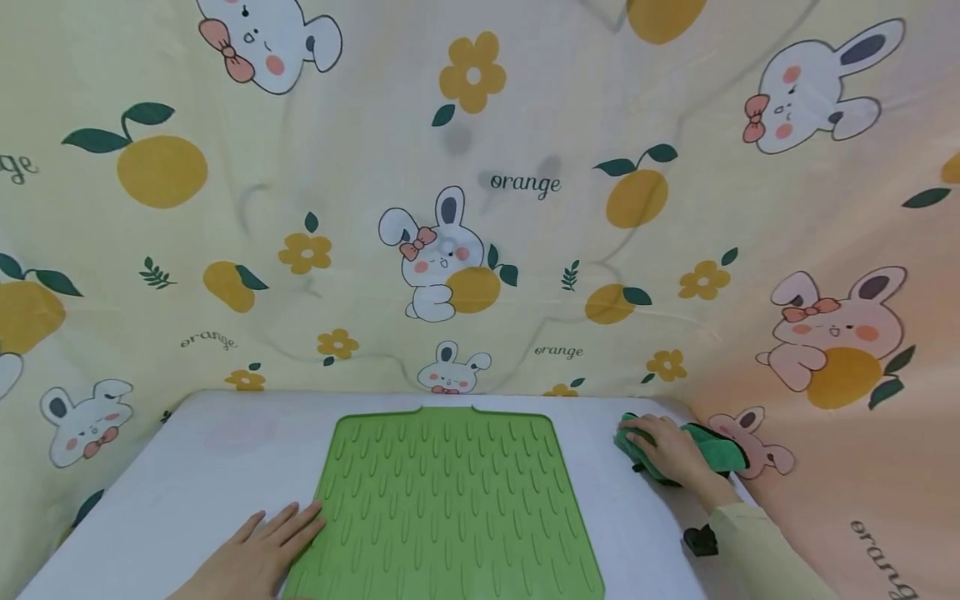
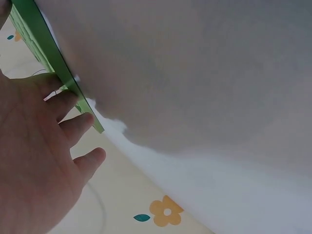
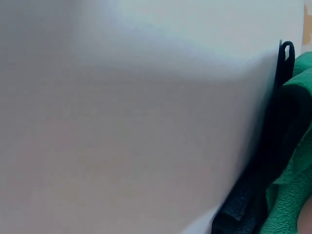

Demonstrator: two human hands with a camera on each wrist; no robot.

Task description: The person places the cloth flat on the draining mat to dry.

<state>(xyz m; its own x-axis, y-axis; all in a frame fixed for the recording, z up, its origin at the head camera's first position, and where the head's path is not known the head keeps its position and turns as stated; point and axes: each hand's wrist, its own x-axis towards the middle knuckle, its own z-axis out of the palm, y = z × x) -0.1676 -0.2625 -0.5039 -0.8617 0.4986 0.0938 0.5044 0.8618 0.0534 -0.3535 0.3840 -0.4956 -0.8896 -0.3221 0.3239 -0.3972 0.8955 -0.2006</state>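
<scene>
Remotely, I see the left hand (image 1: 255, 550), fingers extended, touching the green mat (image 1: 450, 500); the right hand (image 1: 675, 450) rests on green cloth (image 1: 723, 453), grip I cannot tell.

Cloth (image 1: 360, 150) reads "orange" (image 1: 525, 183) three times beyond the left hand (image 1: 258, 550) and right hand (image 1: 671, 450), cut-off "ge" (image 1: 17, 167) left of them, cut-off "orang" (image 1: 883, 557) right
</scene>
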